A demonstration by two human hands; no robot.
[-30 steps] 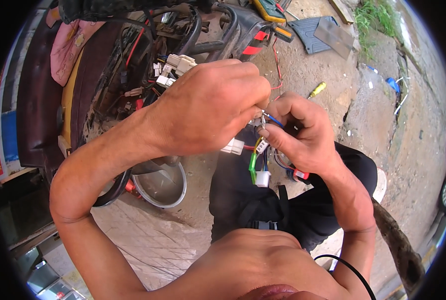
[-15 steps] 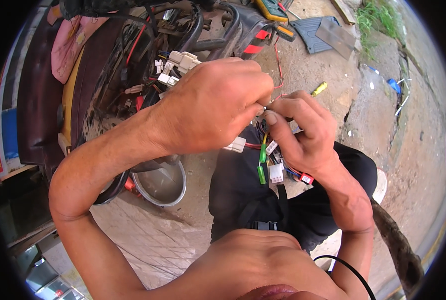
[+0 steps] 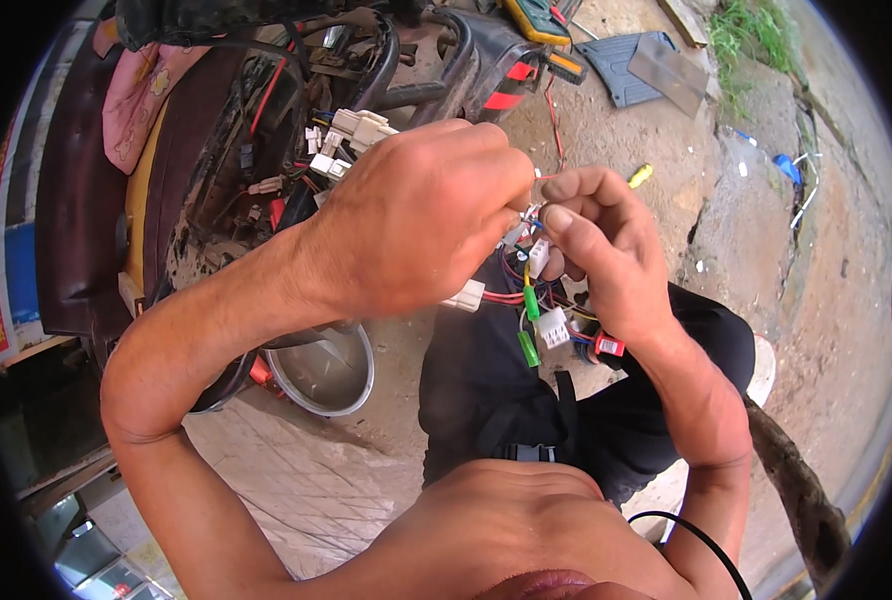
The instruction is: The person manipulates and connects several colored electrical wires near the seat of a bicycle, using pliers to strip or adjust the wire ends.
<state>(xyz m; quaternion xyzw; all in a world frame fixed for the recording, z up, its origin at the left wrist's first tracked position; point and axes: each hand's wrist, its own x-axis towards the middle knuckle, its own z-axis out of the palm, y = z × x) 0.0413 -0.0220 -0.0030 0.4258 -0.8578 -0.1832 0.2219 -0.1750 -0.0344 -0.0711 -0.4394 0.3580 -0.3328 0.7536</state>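
My left hand (image 3: 431, 215) is closed in a fist, knuckles up, with its thumb and finger pinched at the right end. My right hand (image 3: 611, 245) faces it, thumb and fingertips pinched together and the other fingers curled. In the small gap between them shows a short bit of blue wire (image 3: 538, 224), which both pinches seem to hold; its ends are hidden. Below hangs a bundle of wires with a white plug connector (image 3: 553, 327), a smaller white connector (image 3: 538, 258), green sleeves (image 3: 528, 348) and a red connector (image 3: 610, 345). Another white connector (image 3: 464, 295) sticks out under my left hand.
An opened vehicle frame with more white connectors (image 3: 361, 128) and cables stands at the left. A metal bowl (image 3: 364, 385) sits on the ground beside it. Farther off lie a yellow-handled tool (image 3: 641, 176), a multimeter (image 3: 536, 18) and a dark plate (image 3: 626, 85).
My right hand has turned and drawn slightly away from the left, its fingers lifting more openly. The hanging connectors have swung a little; the blue wire bit now shows between my hands.
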